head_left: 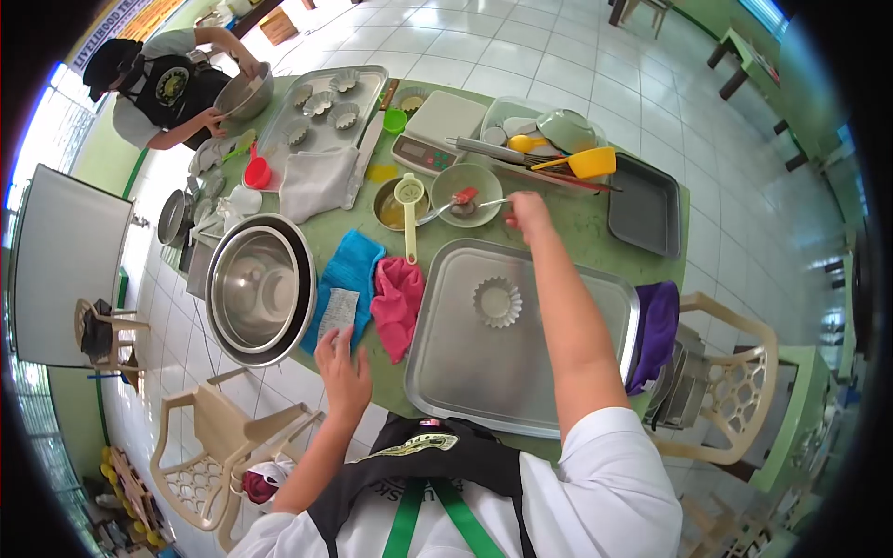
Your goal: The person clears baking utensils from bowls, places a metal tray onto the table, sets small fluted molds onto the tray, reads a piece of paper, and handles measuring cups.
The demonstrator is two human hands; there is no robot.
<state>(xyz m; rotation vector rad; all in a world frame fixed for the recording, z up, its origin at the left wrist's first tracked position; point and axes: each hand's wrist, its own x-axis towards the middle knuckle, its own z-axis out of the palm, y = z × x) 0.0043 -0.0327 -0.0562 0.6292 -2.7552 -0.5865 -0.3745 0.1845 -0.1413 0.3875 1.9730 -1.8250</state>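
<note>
My right hand (pixel 528 218) is closed around the thin, pale handle of a red-headed brush (pixel 465 195), whose head is over the light-green bowl (pixel 483 219). Left of that bowl is a metal pan (pixel 388 210) of yellowish liquid, with a pale yellow measuring cup (pixel 408 192) across its rim. One fluted metal mould (pixel 498 302) lies on the large metal tray (pixel 465 372), partly beneath my right forearm. My left hand (pixel 346 377) hovers at the table's near edge with fingers apart and nothing in them, close to a small printed paper (pixel 339 312) on a blue cloth (pixel 349 260).
Nested metal bowls (pixel 216 279) stand left of a pink cloth (pixel 398 302). Farther back are a digital scale (pixel 445 130), a bin of utensils (pixel 507 107) and a dark pan (pixel 644 205). Another person (pixel 167 93) holds a metal bowl beside a tray of moulds (pixel 321 102).
</note>
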